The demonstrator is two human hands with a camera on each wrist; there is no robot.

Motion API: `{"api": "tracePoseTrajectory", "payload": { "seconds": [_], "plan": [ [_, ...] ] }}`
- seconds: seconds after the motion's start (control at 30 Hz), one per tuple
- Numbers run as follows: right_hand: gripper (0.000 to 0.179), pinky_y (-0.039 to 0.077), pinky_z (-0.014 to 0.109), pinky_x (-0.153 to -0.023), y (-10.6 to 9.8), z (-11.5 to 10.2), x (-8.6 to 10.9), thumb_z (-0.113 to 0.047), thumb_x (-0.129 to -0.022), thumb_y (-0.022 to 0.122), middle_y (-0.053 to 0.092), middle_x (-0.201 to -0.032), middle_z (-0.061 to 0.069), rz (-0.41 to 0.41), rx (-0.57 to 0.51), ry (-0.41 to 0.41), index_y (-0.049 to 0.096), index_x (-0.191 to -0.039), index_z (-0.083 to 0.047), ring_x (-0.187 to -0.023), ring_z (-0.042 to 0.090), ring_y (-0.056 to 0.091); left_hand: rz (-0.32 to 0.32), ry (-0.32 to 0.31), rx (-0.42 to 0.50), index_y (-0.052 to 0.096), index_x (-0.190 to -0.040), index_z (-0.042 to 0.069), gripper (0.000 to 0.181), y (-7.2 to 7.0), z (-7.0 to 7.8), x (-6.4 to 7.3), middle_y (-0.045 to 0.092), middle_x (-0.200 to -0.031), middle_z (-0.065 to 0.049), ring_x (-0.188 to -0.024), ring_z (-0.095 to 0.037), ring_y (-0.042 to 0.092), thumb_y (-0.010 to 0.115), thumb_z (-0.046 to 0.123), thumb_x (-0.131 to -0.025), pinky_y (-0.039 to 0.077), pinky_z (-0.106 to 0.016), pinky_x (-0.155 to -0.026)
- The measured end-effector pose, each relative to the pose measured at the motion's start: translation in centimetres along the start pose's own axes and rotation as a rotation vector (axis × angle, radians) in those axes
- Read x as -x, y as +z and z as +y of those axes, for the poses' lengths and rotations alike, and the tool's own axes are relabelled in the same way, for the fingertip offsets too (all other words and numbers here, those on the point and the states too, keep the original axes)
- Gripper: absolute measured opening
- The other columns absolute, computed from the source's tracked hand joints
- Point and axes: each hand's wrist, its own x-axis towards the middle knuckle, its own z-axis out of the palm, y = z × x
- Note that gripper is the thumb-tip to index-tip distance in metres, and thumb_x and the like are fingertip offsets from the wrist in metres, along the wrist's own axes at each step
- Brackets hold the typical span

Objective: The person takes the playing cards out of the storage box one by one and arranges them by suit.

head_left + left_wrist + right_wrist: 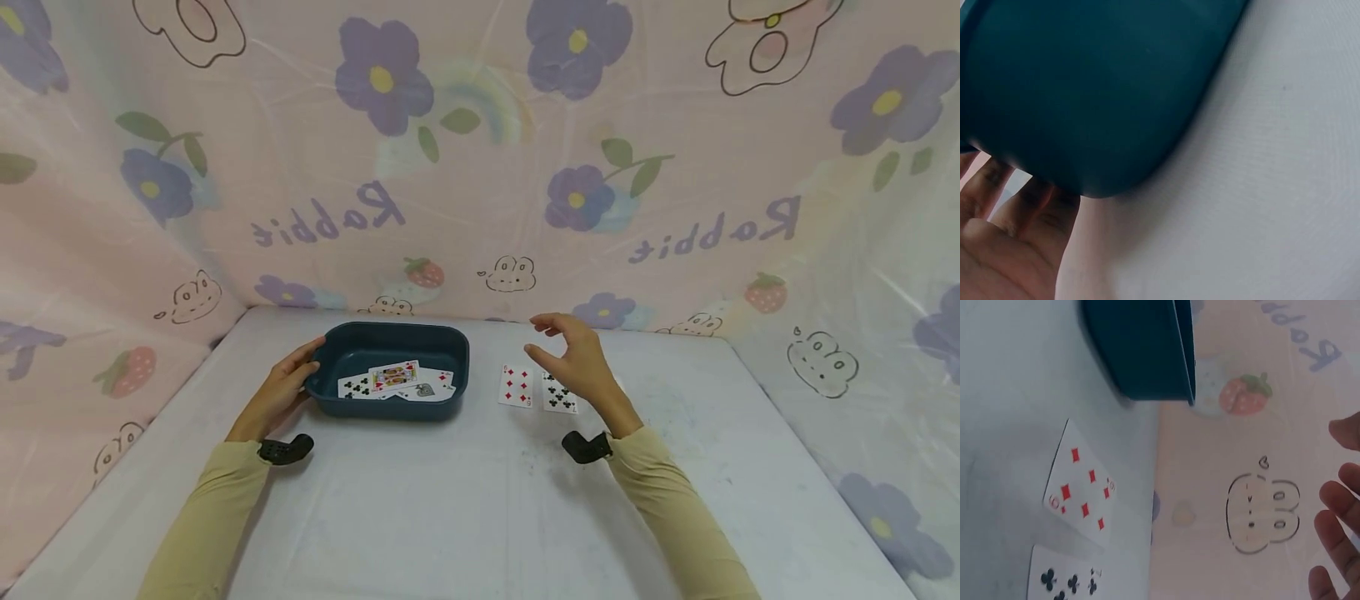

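Note:
A dark teal tub point(390, 409) stands on the white table, with several playing cards point(395, 377) lying face up inside, a king on top. At its left end my left hand point(277, 387) grips the wall and rim; in the left wrist view the fingers point(1041, 212) meet the tub's edge and the tips are partly hidden. Right of the tub, a six of diamonds point(516, 387) and a seven of clubs point(559, 395) lie face up side by side. My right hand point(581, 358) hovers above them, fingers spread loosely, holding nothing, and overlaps the seven of clubs in the head view.
The white table point(420, 508) reaches back to a pink printed cloth point(465, 192) hanging close behind the tub. More of this cloth hangs at both sides. A black wrist device point(287, 450) sits on the left wrist, and a similar device point(587, 447) on the right.

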Motion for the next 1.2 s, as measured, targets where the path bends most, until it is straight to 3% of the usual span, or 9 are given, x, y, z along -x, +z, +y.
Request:
{"api": "tracePoseTrajectory", "payload": {
  "seconds": [0.5,0.73,1.2],
  "plan": [
    [0.04,0.042,0.043,-0.09,3.3,-3.0,-3.5,-0.018,-0.086,0.072,0.062,-0.117,0.01,-0.201,0.007,-0.11,0.06,-0.122,-0.003,-0.104,0.029,0.054,-0.005,0.007,-0.005,0.014,-0.155,0.007,0.053,0.0,0.0,0.1,-0.002,-0.161,-0.014,-0.142,-0.037,0.012,0.034,0.016,-0.107,0.021,-0.055,-0.107],
    [0.043,0.038,0.047,-0.091,5.2,-3.8,-4.4,-0.03,-0.089,0.07,0.059,-0.119,0.005,-0.319,0.152,-0.143,0.057,-0.124,-0.008,-0.111,0.022,0.048,-0.004,0.0,-0.003,0.014,-0.156,0.008,0.052,0.1,0.1,0.2,-0.002,-0.161,-0.013,-0.142,-0.038,0.01,0.032,0.011,-0.107,0.02,-0.055,-0.108],
    [0.051,0.036,0.05,-0.096,8.4,-5.6,-6.1,-0.037,-0.091,0.068,0.053,-0.127,0.004,-0.488,0.278,-0.155,0.051,-0.133,-0.012,-0.117,0.023,0.046,-0.001,0.012,-0.004,0.015,-0.156,0.008,0.052,0.0,-0.1,0.2,-0.001,-0.161,-0.013,-0.142,-0.037,0.011,0.033,0.014,-0.107,0.019,-0.056,-0.108]
  ]
}}
